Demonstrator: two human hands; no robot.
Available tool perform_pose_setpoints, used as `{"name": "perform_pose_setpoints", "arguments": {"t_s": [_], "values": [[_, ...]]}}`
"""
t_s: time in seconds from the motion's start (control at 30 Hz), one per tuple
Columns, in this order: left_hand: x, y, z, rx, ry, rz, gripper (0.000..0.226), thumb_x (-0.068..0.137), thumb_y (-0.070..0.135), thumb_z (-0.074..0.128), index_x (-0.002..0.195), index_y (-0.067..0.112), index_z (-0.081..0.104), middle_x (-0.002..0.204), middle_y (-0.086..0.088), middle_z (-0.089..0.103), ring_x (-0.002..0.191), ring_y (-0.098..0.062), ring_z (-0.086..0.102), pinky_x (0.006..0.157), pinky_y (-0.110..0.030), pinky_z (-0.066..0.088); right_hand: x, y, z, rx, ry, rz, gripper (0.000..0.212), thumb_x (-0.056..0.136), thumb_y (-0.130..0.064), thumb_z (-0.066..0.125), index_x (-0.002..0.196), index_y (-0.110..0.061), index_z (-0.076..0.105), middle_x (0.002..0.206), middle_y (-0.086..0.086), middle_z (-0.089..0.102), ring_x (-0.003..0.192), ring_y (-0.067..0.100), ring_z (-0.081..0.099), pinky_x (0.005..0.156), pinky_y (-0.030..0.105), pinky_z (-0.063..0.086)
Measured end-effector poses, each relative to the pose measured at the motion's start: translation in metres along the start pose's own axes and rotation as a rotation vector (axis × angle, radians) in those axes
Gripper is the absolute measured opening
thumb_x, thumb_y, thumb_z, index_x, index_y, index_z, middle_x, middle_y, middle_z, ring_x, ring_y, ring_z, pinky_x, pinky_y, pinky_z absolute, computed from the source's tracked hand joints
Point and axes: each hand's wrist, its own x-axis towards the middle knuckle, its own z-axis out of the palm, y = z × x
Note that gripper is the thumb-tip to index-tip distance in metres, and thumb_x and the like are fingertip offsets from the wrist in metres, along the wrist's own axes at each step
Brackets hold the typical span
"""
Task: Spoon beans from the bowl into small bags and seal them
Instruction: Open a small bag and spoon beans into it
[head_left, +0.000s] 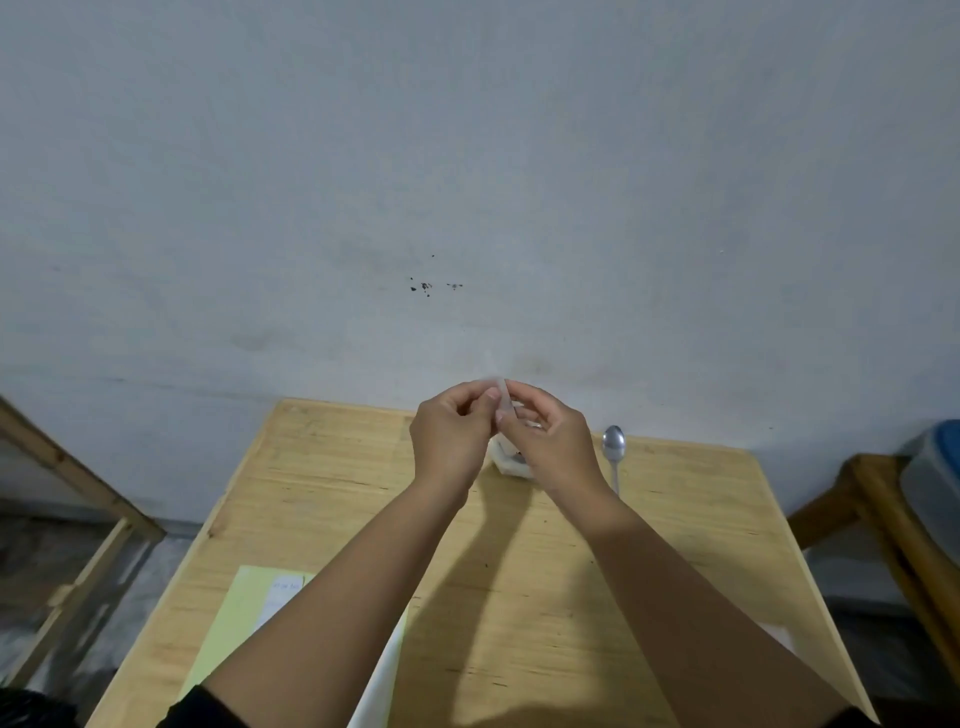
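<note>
1. the left hand (451, 436) and the right hand (550, 436) are raised together above the far end of a wooden table (332, 488), knuckles toward the camera and fingertips meeting in the middle.
2. between them stands a small clear plastic bag (502, 399), seen edge-on as a thin pale strip; both hands pinch it near its top with curled fingers and thumbs.
3. the bag is so thin and translucent that what it contains cannot be made out.
4. just under and behind the hands a white bowl (511, 463) sits on the table near its far edge; only a sliver of its rim and something dark inside show between the wrists, so the beans cannot be told clearly.
5. a metal spoon (614, 452) lies on the table just to the right of the right hand, its bowl pointing toward the wall and its handle running toward the person; neither hand touches it.
6. near the close left part of the table lies a pale green sheet of paper (234, 623) with a white slip on it, partly covered by the left forearm.
7. a grey wall (467, 156) with a few small dark marks fills the upper view.
8. a wooden frame (78, 499) stands at the left, and wooden furniture bearing a blue-lidded container (935, 467) at the right.
</note>
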Motion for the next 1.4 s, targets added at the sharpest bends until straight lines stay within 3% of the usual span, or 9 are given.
{"name": "perform_pose_setpoints", "arguments": {"t_s": [0.2,0.37,0.5,0.6,0.73,0.87,1.1,1.33,1.4], "values": [[0.001,0.007,0.001,-0.030,-0.032,-0.037,0.005,0.077,0.018,0.076,0.079,0.020,0.073,0.070,0.001,0.073,0.068,-0.014,0.069,0.078,-0.033,0.057,-0.007,0.000,-0.008,0.116,-0.181,0.040,0.019,0.089,-0.015,0.060,0.106,-0.016,0.069,0.084,-0.002,0.069,0.081,0.008,0.058,0.073,0.028,0.042],[0.000,-0.003,-0.003,-0.065,-0.069,-0.130,0.012,0.073,0.020,0.080,0.081,0.015,0.073,0.075,-0.007,0.074,0.074,-0.022,0.071,0.077,-0.035,0.057,-0.007,0.003,-0.010,0.108,-0.229,0.083,0.018,0.092,-0.012,0.055,0.102,-0.009,0.070,0.087,-0.002,0.074,0.086,0.007,0.067,0.080,0.023,0.048],[-0.001,-0.008,-0.006,-0.148,-0.095,-0.203,0.006,0.078,0.013,0.076,0.080,0.010,0.071,0.077,-0.009,0.073,0.072,-0.022,0.068,0.079,-0.035,0.057,-0.006,0.007,-0.010,0.068,-0.275,0.127,0.024,0.095,-0.028,0.052,0.094,-0.016,0.073,0.099,0.008,0.073,0.101,0.020,0.066,0.098,0.040,0.048],[0.000,-0.012,-0.008,-0.115,-0.092,-0.198,0.004,0.080,0.012,0.074,0.079,0.010,0.070,0.076,-0.010,0.071,0.074,-0.023,0.065,0.082,-0.038,0.056,-0.006,0.010,-0.006,-0.008,-0.189,0.120,0.028,0.093,-0.032,0.051,0.079,-0.021,0.073,0.091,0.012,0.072,0.091,0.022,0.068,0.088,0.038,0.050],[0.001,-0.018,-0.008,0.113,-0.074,-0.056,0.007,0.082,0.022,0.071,0.079,0.016,0.068,0.059,0.008,0.063,0.071,-0.016,0.066,0.082,-0.040,0.056,-0.007,0.014,-0.001,-0.210,0.022,-0.057,0.023,0.091,-0.017,0.053,0.109,-0.030,0.059,0.072,0.006,0.068,0.067,0.018,0.062,0.065,0.029,0.050],[-0.003,-0.016,-0.007,0.345,-0.052,0.062,0.008,0.087,0.024,0.064,0.081,0.019,0.061,0.062,0.010,0.058,0.065,-0.010,0.061,0.061,-0.015,0.045,-0.005,0.023,0.000,-0.431,0.030,-0.255,0.017,0.090,-0.006,0.050,0.087,-0.022,0.055,0.059,0.003,0.056,0.054,0.010,0.049,0.053,0.025,0.038],[-0.003,-0.023,-0.014,0.428,-0.091,0.101,0.007,0.089,0.020,0.058,0.085,0.015,0.058,0.069,0.010,0.053,0.062,-0.002,0.049,0.054,-0.009,0.038,-0.006,0.025,0.004,-0.484,0.052,-0.223,0.017,0.086,-0.001,0.054,0.085,-0.009,0.070,0.069,0.000,0.066,0.062,0.002,0.055,0.058,0.012,0.041],[-0.001,-0.027,-0.022,0.353,-0.163,0.049,0.009,0.087,0.018,0.061,0.080,0.016,0.057,0.067,0.005,0.057,0.070,-0.014,0.058,0.070,-0.031,0.051,-0.005,0.022,0.006,-0.360,0.011,-0.077,0.011,0.082,-0.011,0.069,0.091,-0.007,0.073,0.074,-0.009,0.065,0.064,-0.010,0.059,0.065,0.002,0.044],[-0.002,-0.028,-0.022,0.383,-0.171,0.046,0.010,0.087,0.017,0.061,0.079,0.017,0.055,0.067,0.005,0.057,0.067,-0.012,0.056,0.063,-0.022,0.047,-0.004,0.024,0.007,-0.395,0.029,-0.077,0.009,0.082,-0.009,0.068,0.089,-0.006,0.074,0.074,-0.003,0.067,0.062,-0.008,0.059,0.064,0.003,0.045]]}}
